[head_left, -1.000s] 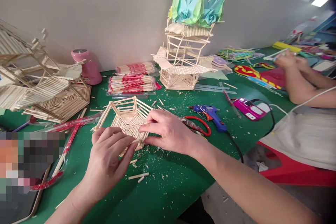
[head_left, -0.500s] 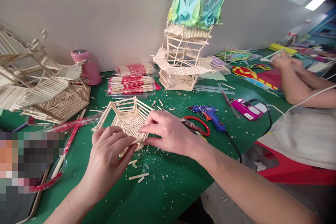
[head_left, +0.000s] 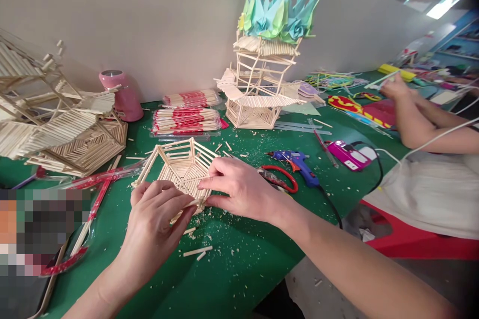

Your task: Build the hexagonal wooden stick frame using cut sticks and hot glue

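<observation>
A hexagonal frame of thin wooden sticks [head_left: 183,172] rests on the green table, with a floor of concentric sticks and low railed sides. My left hand [head_left: 155,219] pinches a short wooden stick [head_left: 195,202] at the frame's near edge. From the right, my right hand [head_left: 235,189] closes its thumb and fingers on the frame's near right corner, beside the stick's end. My fingers partly hide that corner. Loose stick pieces [head_left: 197,251] and sawdust lie in front of the frame.
A blue glue gun [head_left: 295,163] and red-handled scissors [head_left: 286,179] lie to the right, near a magenta power socket [head_left: 350,155]. Behind stand stick packs [head_left: 187,120], a pink container [head_left: 121,97] and a stick tower [head_left: 258,77]. Another person's arms [head_left: 422,114] are at right.
The view has shifted slightly, so the things at the right appear a little further left. My hands keep the same hold at the frame's near edge.
</observation>
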{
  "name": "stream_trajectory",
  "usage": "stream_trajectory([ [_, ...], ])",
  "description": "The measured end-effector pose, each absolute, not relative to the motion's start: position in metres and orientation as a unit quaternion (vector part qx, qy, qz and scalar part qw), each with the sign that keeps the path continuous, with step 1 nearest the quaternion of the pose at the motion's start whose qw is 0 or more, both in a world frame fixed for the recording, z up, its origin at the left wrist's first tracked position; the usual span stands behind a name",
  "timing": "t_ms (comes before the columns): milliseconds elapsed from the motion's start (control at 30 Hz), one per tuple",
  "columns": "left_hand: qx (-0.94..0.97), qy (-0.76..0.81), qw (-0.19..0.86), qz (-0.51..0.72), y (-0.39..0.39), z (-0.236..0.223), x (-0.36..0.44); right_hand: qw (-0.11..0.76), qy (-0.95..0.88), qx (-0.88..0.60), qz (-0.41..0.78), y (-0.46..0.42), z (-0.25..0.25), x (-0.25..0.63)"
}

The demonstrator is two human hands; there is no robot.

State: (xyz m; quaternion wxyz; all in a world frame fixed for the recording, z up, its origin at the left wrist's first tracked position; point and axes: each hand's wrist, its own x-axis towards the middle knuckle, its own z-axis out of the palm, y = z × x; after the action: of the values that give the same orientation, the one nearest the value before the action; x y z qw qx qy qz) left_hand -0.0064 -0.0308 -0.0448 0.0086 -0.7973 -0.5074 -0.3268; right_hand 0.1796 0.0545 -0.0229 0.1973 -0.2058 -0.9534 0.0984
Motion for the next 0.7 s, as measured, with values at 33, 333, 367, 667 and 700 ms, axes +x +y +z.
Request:
stream_trajectory([
  [33,-0.797,-0.507,0.009,-0.327,-0.031,-0.045,-0.006,0.196,-0.954,-0.205,0.099,0.055,-0.023,0.179],
  [333,-0.795,-0.507,0.013,-0.332,-0.032,-0.045,-0.006,0.191,-0.954,-0.211,0.093,0.054,-0.022,0.178],
  [367,-0.796,-0.507,0.014,-0.33,-0.031,-0.045,-0.007,0.19,-0.954,-0.211,0.094,0.053,-0.022,0.178],
  [667,-0.782,-0.501,0.014,-0.372,-0.042,-0.036,-0.017,0.201,-0.95,-0.204,0.121,0.052,-0.023,0.181],
  [700,-0.76,-0.516,0.013,-0.396,-0.047,-0.035,-0.018,0.203,-0.95,-0.203,0.125,0.052,-0.024,0.182],
])
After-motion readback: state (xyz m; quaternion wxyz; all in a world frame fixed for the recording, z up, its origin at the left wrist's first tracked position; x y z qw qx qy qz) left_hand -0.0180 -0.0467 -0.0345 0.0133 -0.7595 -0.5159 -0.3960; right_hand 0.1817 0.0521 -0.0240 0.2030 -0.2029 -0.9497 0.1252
